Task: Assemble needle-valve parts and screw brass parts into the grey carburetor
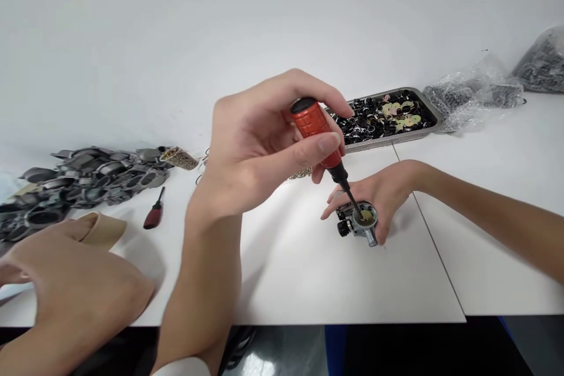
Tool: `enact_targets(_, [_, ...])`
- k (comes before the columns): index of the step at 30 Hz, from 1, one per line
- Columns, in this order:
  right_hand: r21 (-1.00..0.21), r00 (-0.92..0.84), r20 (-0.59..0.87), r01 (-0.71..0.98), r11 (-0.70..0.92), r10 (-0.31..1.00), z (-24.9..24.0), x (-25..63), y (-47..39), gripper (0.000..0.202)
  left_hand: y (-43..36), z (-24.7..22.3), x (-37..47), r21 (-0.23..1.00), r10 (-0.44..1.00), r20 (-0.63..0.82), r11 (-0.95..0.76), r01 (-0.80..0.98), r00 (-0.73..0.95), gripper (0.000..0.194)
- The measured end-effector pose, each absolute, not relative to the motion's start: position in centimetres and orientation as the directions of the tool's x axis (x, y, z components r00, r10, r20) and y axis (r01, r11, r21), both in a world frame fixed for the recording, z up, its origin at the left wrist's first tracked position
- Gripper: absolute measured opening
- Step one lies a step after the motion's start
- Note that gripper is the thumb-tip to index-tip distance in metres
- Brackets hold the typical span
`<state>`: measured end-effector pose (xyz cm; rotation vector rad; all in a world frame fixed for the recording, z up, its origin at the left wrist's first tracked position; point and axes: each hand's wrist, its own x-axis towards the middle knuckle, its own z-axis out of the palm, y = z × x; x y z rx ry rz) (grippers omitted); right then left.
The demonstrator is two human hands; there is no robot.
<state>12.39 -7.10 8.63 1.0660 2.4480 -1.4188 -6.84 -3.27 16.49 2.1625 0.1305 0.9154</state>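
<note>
My left hand (259, 141) is closed round the red handle of a screwdriver (315, 129), which slants down to the right. The screwdriver's tip reaches into the round bore of a small metal throttle body (370, 226), at the brass-coloured disc inside. My right hand (381, 194) grips this throttle body from behind and from the right, its thumb on the near side. A black knob sticks out at the part's left. Some of my right fingers are hidden behind the throttle body. Whether the tip sits in a screw is too small to tell.
A metal tray (392, 142) holds black parts and yellowish discs. Plastic bags (478, 97) lie right of it. At left are a heap of grey castings (101, 173), a tipped cup of small brass pieces (180, 157), another red screwdriver (153, 215) and a co-worker's hand (83, 276).
</note>
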Motion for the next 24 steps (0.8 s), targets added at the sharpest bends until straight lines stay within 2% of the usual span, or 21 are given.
enact_targets(24, [-0.725,-0.754,-0.431,0.617,0.306,0.496,8.6,12.53,-6.85,0.095,-4.21,16.79,-6.47,0.734,0.391,0.5,-0.665,-0.137,0.773,0.018])
